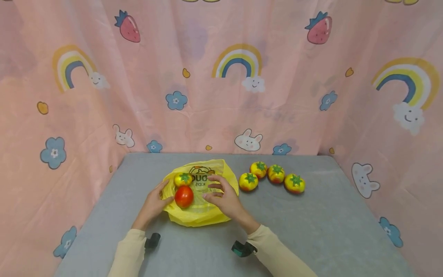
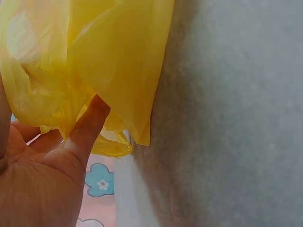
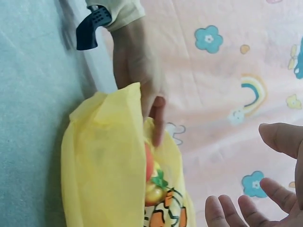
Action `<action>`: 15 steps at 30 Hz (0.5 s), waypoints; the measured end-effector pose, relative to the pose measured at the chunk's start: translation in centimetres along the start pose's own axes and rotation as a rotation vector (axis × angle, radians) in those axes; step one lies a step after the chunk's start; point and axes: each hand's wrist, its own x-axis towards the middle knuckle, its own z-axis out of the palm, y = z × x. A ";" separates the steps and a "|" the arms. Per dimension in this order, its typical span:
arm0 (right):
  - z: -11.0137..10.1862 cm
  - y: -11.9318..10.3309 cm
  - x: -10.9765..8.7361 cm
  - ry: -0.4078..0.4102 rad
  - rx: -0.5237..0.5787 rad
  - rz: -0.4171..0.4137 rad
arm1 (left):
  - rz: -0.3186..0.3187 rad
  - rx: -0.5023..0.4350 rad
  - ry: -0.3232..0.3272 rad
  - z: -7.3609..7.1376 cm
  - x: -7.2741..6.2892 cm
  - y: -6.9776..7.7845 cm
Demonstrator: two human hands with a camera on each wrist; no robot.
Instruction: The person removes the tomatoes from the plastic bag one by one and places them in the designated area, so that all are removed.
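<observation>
A yellow plastic bag [image 1: 199,219] with printed letters lies with its mouth open on the table. Inside it a red toy tomato [image 1: 184,197] sits close to a yellow-and-red toy tomato [image 1: 181,179] with a green leafy top. My left hand [image 1: 154,202] holds the bag's left rim, its thumb against the plastic in the left wrist view. Over the bag's right side hovers my right hand [image 1: 226,200], fingers spread and slightly bent, with nothing in them. The right wrist view shows the red tomato [image 3: 149,162] partly hidden behind the bag's wall.
To the right of the bag, several yellow-and-red toy tomatoes with green tops, such as the rightmost one [image 1: 295,184], stand grouped on the grey table [image 1: 332,231]. A pink printed curtain [image 1: 221,115] hangs behind the table and along both sides.
</observation>
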 end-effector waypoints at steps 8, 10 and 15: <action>1.3 1.2 0.8 -0.043 0.043 0.055 | 0.007 0.011 0.001 -0.1 0.1 -0.2; 1.6 1.4 1.0 -0.052 0.042 0.064 | 0.002 0.003 0.001 -0.1 0.1 -0.2; 2.5 1.9 1.4 -0.057 0.037 0.097 | 0.015 -0.005 0.004 -0.1 -0.2 -0.3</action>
